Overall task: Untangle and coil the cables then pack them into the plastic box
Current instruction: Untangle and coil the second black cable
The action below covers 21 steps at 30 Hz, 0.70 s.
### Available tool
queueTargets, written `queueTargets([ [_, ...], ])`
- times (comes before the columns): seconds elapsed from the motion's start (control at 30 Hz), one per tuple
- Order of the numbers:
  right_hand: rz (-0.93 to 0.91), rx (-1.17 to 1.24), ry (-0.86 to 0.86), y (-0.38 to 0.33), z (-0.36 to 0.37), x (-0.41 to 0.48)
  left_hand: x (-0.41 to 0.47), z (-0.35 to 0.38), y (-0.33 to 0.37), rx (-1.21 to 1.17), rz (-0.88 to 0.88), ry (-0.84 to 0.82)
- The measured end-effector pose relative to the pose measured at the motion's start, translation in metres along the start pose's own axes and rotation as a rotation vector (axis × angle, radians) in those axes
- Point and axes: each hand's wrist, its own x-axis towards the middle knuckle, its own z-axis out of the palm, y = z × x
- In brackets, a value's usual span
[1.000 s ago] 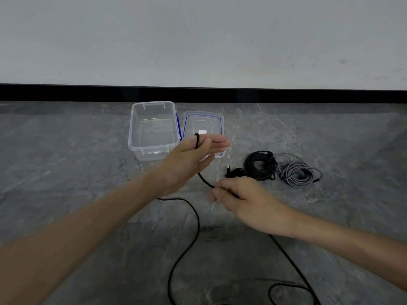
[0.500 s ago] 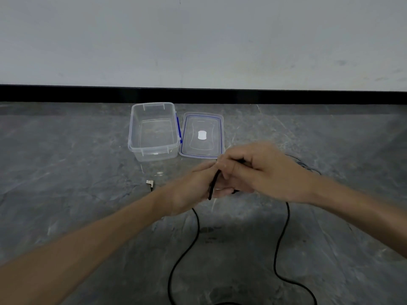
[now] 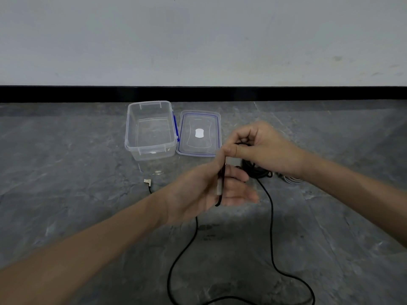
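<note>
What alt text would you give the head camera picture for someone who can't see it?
The right hand pinches a black cable above the open left hand, whose palm the cable crosses. Behind, on the grey floor, an empty clear plastic box stands with its lid beside it.

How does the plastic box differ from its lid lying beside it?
The box is deep and stands empty; the lid is flat. The lid has a white patch in its middle; the box bottom is plain. Both are clear plastic, side by side on the floor.
</note>
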Motion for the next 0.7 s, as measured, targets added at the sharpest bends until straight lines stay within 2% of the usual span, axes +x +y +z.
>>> queueTargets([
  [0.37,0.118,0.285,-0.001,0.016,0.009,-0.004,-0.001,0.009,0.007,-0.205,0.015,-0.112],
  [0.47,0.122,0.392,-0.001,0.021,0.016,-0.006,0.002,0.005,0.012,-0.225,0.085,-0.1],
  [0.53,0.155,0.407,0.007,0.025,0.03,-0.01,0.006,0.005,0.018,-0.324,0.149,-0.098],
  [0.6,0.228,0.429,0.044,0.027,0.049,-0.015,0.009,0.007,0.025,-0.404,0.192,-0.057],
  [0.7,0.286,0.435,0.094,0.022,0.07,-0.023,0.013,0.005,0.028,-0.328,0.259,0.089],
])
